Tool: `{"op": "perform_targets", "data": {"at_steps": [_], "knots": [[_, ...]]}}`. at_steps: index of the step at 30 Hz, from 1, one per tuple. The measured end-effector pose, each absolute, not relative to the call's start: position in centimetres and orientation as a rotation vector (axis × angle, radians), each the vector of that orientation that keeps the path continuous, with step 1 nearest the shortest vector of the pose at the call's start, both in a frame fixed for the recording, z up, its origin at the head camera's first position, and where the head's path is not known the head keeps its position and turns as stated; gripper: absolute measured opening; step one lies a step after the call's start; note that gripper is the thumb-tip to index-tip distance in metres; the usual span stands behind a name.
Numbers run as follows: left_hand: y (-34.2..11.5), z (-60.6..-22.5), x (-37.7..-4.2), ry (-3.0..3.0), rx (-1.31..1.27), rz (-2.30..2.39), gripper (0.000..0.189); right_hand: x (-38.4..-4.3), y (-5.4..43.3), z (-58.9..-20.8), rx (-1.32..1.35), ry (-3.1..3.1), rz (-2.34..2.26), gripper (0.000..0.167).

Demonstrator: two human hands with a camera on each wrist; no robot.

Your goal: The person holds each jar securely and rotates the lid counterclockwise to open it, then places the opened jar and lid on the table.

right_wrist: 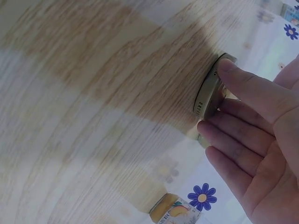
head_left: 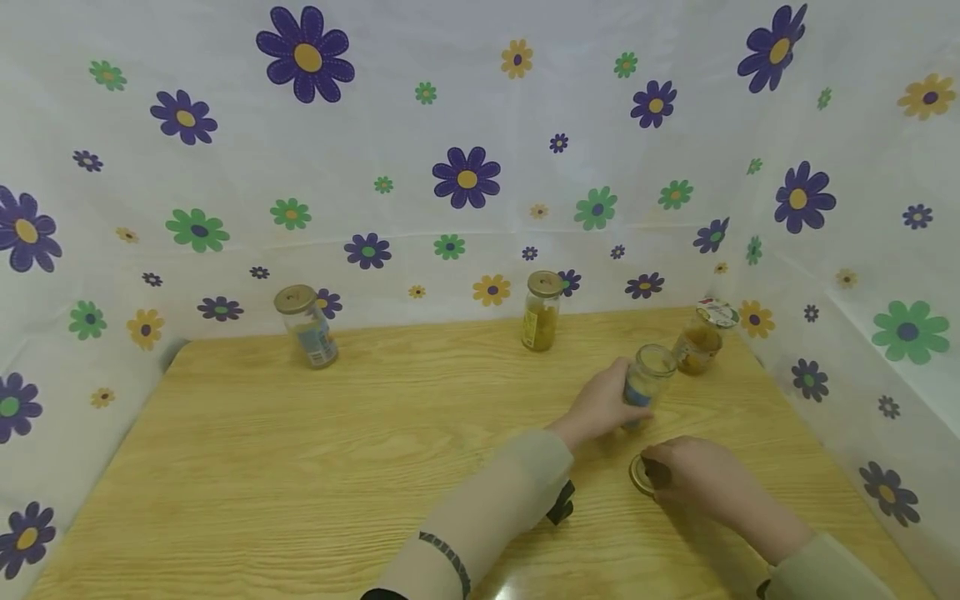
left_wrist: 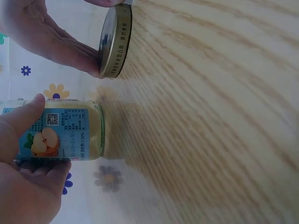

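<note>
My left hand grips a lidless glass jar by its side, fingers and thumb wrapped about it. In the left wrist view, a blue label with a fruit picture and a QR code shows on the jar, and its lower part looks pale yellow. Nearer to me, my right hand pinches a gold metal lid at its rim. The right wrist view shows the thumb on one side of the lid and fingertips on the other. The lid is right at the tabletop, a short way from the jar.
Behind the held jar stands a jar with a patterned lid. A gold-lidded jar with a yellow label is at the back middle, and another with a blue label at the back left. Flowered sheets enclose the wooden table.
</note>
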State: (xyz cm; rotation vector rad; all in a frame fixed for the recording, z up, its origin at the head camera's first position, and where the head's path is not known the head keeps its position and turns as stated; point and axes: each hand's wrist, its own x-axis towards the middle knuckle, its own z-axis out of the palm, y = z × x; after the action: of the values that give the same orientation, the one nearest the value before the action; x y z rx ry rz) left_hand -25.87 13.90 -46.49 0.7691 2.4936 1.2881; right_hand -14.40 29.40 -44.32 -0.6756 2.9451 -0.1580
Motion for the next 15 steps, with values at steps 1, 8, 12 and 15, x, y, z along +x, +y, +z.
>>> {"op": "perform_targets", "data": {"at_steps": [1,8,12,15], "knots": [[13.99,-46.50,-25.87,2.499,0.768,1.282,0.066,-14.39,29.38,-44.25,-0.671,2.942,-0.152,0.048],[14.16,-46.47,-25.90,2.509,0.743,1.269,0.065,-14.35,29.01,-43.78,-0.672,2.927,-0.102,0.046],[14.17,-46.20,-25.84,2.514,0.736,1.256,0.066,-14.45,28.88,-43.70,-0.679,2.925,-0.078,0.044],[14.26,-46.06,-25.80,2.514,0.731,1.244,0.066,-14.51,28.94,-43.81,-0.681,2.919,-0.072,0.044]]}}
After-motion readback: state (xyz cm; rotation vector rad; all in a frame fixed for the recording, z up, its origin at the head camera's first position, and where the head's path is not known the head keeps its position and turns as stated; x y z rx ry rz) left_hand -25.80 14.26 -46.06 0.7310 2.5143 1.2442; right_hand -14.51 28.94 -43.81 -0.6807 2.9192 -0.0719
